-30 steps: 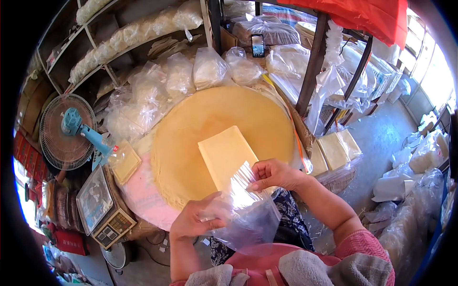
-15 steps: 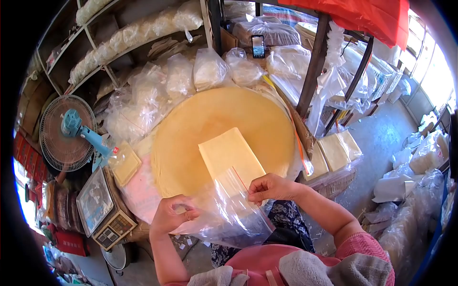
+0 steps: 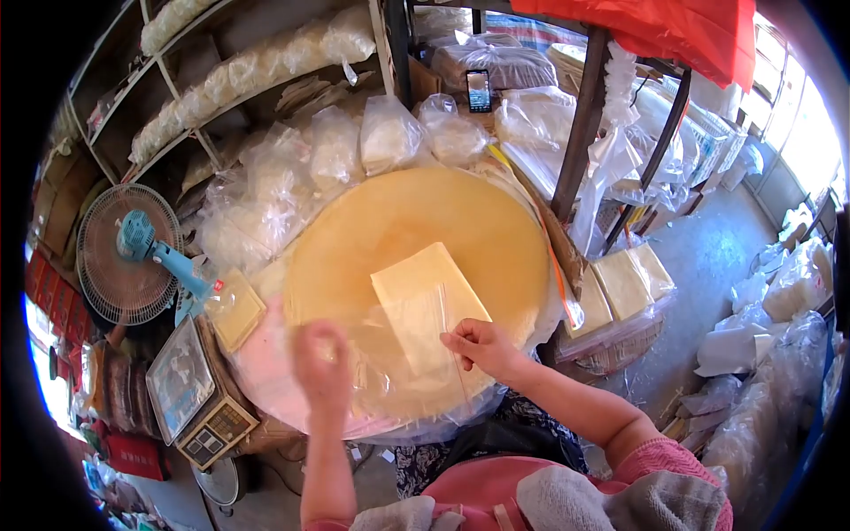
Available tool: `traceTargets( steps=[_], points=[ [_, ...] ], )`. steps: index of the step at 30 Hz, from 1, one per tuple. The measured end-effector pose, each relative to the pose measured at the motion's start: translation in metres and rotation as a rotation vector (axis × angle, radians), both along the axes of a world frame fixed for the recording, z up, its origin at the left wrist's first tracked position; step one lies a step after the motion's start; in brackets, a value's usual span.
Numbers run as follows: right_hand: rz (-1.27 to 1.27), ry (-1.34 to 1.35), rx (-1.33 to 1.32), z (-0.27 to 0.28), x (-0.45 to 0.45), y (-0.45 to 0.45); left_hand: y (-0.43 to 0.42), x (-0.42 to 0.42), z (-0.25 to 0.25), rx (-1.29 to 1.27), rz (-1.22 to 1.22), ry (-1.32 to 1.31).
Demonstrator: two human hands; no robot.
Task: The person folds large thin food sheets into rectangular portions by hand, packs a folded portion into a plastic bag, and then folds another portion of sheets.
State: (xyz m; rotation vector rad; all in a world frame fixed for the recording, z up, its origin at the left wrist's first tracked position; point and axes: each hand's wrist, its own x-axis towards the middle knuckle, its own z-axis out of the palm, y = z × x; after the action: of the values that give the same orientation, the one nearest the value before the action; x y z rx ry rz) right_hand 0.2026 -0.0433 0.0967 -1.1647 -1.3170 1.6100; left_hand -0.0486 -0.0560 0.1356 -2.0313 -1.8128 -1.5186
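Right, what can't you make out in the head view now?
All in the head view:
Left hand: motion blur hides whether its fingers grip the clear bag.
Phone: screen too small to read.
Scale: key markings too small to read.
Red cloth: upper part cut off by the top edge.

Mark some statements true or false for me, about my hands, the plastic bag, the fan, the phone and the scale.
1. The right hand pinches the edge of the clear bag. True.
2. The bag lies wholly underneath the folded yellow sheet. False: it overlaps the sheet from above.
3. The phone is beyond the round yellow surface. True.
4. The fan has a red neck. False: its neck is blue.
5. The scale is on your left. True.
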Motion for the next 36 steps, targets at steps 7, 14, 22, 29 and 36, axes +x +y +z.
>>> traceTargets(
  steps=[7,14,22,29,36],
  points=[
    [0.045,-0.126,0.117,0.003,-0.017,-0.013,-0.016,0.069,-0.023,-0.761,-0.503,-0.782],
    [0.129,-0.255,0.321,0.007,-0.020,-0.016,-0.014,0.060,-0.025,-0.861,-0.501,-0.713],
    [0.263,-0.019,0.043,0.016,-0.024,-0.014,-0.014,0.045,-0.029,-0.992,-0.575,-0.971],
    [0.126,0.478,-0.121,0.017,-0.049,-0.011,-0.029,0.061,-0.033,-0.576,-0.649,-1.512],
    [-0.139,0.220,0.348,0.033,-0.076,-0.014,-0.022,0.053,0.004,-0.406,-0.377,-0.858]
  ],
)
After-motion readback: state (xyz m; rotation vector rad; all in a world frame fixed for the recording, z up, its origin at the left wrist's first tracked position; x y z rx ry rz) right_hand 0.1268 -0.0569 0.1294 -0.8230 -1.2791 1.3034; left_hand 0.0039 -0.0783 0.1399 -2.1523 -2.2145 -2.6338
